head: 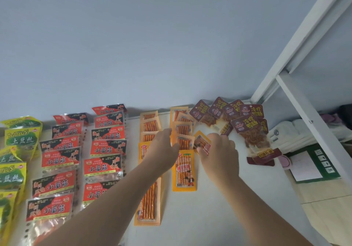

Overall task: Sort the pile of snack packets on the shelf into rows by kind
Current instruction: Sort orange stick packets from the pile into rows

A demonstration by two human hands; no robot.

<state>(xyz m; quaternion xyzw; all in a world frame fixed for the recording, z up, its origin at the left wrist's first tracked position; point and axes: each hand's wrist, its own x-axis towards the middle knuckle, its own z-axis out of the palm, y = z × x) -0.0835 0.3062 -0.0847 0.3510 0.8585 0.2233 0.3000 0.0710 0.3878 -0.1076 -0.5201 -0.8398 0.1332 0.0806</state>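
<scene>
Pinched a slim orange plastic packet of snack sticks [202, 142], tilted, in the curled fingers of the right hand [219, 150], just right of the far orange row [183, 129] on the white shelf [190, 217]. Stretched the left hand [162, 146], fingers straight and released, against that row's left edge. Farther right, a heap of maroon foil packets [247, 131].

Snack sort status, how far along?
Done: green-and-yellow plastic packets in a row at far left, red-and-black plastic packets in two rows, most orange stick-snack packets in two rows. In hand: the right hand pinches a small orange packet beside the second orange row; the left hand reaches to that row. Left: the maroon plastic packets lie in a loose overlapping heap at right.
</scene>
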